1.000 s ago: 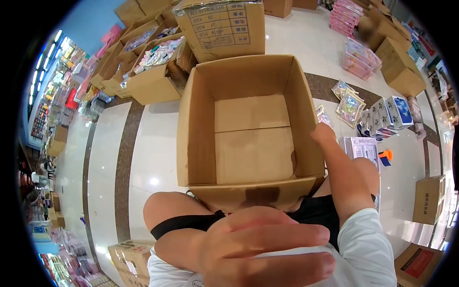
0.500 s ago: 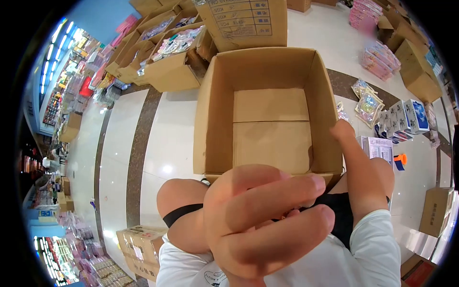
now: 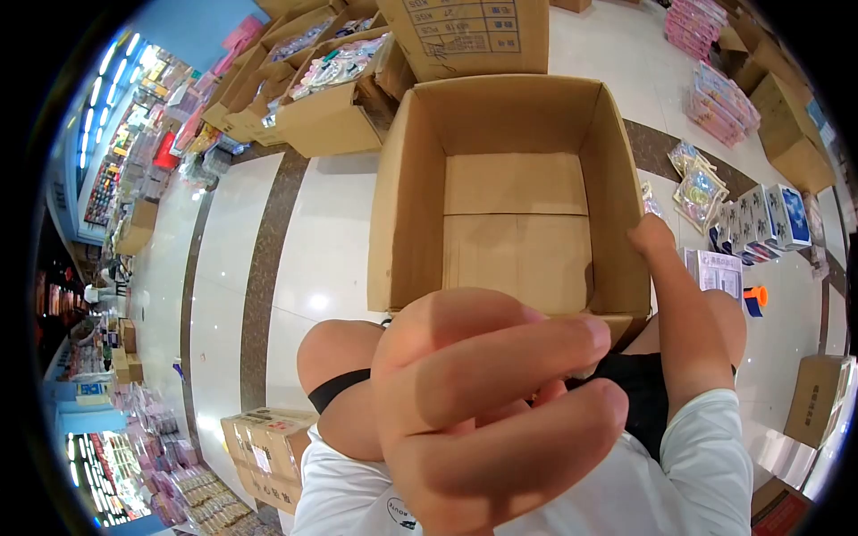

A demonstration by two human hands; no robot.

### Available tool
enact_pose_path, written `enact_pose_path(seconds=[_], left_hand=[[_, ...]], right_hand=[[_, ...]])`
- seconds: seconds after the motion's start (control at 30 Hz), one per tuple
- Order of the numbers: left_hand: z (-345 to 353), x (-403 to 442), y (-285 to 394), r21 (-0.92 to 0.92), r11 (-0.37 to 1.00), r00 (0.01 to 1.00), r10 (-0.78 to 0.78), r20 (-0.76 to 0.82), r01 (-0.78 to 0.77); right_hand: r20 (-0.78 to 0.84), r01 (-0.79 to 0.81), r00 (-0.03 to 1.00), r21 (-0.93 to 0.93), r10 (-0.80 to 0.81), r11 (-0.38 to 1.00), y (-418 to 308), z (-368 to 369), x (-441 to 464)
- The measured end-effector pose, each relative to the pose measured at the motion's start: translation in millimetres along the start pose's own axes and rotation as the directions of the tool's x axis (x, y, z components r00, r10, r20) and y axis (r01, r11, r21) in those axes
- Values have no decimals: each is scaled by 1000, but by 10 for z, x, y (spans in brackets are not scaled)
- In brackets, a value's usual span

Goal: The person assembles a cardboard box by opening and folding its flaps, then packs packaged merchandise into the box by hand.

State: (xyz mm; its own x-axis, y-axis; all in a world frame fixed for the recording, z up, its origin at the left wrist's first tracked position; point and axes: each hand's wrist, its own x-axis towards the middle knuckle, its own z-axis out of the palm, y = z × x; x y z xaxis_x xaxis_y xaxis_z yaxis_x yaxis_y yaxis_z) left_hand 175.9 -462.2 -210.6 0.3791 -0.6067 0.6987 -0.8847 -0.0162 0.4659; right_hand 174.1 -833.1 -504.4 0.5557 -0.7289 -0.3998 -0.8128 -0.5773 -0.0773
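Close to the camera, my left hand point(image 3: 492, 402) fills the lower middle of the view. Its fingers are curled and point right; whatever they close on, if anything, is hidden. Beyond it stands a large open cardboard box point(image 3: 518, 263) between my knees, its bare bottom visible. My right hand point(image 3: 653, 236) is closed at the right rim of this box, with its fingertips out of sight. Just past that hand lies a clear packet point(image 3: 651, 198) on the floor, partly covered by the box wall and hand.
Open cartons with packaged goods point(image 3: 335, 67) stand at the back left. To the right are flat packets point(image 3: 699, 195), blue-and-white boxes point(image 3: 769, 217), an orange roll point(image 3: 756, 296) and pink bundles point(image 3: 722, 103). A closed carton point(image 3: 268, 451) sits by my left leg.
The whole view has shifted slightly, so the box and floor items appear a little higher and farther right. Both hands keep nearly the same pose.
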Motion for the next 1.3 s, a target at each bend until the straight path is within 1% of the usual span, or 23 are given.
enact_pose_path(seconds=[0.13, 0.17, 0.23, 0.27, 0.33, 0.37, 0.43, 0.5, 0.53, 0.6, 0.63, 0.7, 0.73, 0.8, 0.83, 0.9, 0.93, 1.0, 1.03, 1.1, 1.13, 1.2, 1.3], left_hand=[[-36, 8, 113, 3, 998, 998, -62, 19, 62], [-35, -13, 141, -15, 996, 996, -87, 16, 87], [103, -85, -11, -141, 986, 986, 71, -151, -92], [178, -114, -87, -196, 962, 961, 139, -240, -189], [133, -143, -232, -334, 895, 947, 228, -225, -295], [109, -158, -302, -403, 850, 938, 272, -216, -339], [43, -168, -342, -725, 654, 958, 285, -27, -215], [20, -156, -337, -844, 522, 945, 321, 62, -122], [8, -144, -317, -932, 361, 949, 290, 122, 10], [89, -121, -259, -975, 176, 944, 273, 184, 139], [231, -97, -188, -988, 127, 956, 292, -43, -83], [330, -102, -113, -950, 72, 917, 293, -271, -304], [331, -123, -79, -963, 7, 931, 256, -259, -270], [330, -121, -48, -969, -57, 944, 219, -246, -239], [328, -103, -40, -974, -94, 948, 226, -222, -206], [300, -65, -29, -975, -133, 949, 239, -203, -176], [262, -52, -35, -984, -147, 954, 266, -140, -103], [256, -72, -24, -986, -160, 952, 296, -80, -33], [277, -105, 3, -987, -152, 960, 268, -85, -45], [290, -93, -3, -987, -150, 968, 234, -90, -56], [279, -21, -51, -990, -126, 950, 298, -96, -61], [274, 18, -67, -992, -102, 928, 359, -101, -68], [268, -32, -28, -993, -90, 943, 316, -100, -75]], right_hand=[[-26, 32, 999, 62, -30, 998, 51, 33, 30], [-5, 34, 999, 79, -33, 996, 54, 37, 39], [4, 20, 1000, 93, -21, 995, 31, 6, 6], [-5, 7, 1000, 70, -7, 998, 5, 3, -22], [-27, -16, 999, 50, 17, 999, -7, -16, -42], [-5, -31, 1000, 62, 31, 998, -18, -24, -42], [7, -47, 999, 76, 47, 996, -31, -23, -25], [12, -48, 999, 53, 47, 997, -31, -20, -39], [7, -53, 999, 53, 53, 997, -25, -20, -56], [-17, -6, 1000, 86, 8, 996, -11, -11, -81], [-21, -12, 1000, 83, 14, 996, -15, -16, -68], [41, -45, 998, 26, 44, 999, -42, -31, -47], [40, -47, 998, 22, 46, 999, -45, -38, -57], [30, -55, 998, 46, 54, 997, -55, -36, -73], [29, -55, 998, 44, 53, 998, -59, -34, -75], [31, -74, 997, 70, 72, 995, -62, -41, -72], [24, -75, 997, 72, 74, 995, -60, -40, -71], [16, -67, 998, 61, 66, 996, -71, -48, -86], [12, -69, 998, 60, 68, 996, -79, -70, -86], [56, -44, 998, 22, 42, 999, -68, -80, -106], [55, -47, 997, 20, 46, 999, -72, -83, -112], [20, -56, 998, 50, 55, 997, -83, -75, -123], [18, -54, 998, 38, 53, 998, -80, -71, -119]])
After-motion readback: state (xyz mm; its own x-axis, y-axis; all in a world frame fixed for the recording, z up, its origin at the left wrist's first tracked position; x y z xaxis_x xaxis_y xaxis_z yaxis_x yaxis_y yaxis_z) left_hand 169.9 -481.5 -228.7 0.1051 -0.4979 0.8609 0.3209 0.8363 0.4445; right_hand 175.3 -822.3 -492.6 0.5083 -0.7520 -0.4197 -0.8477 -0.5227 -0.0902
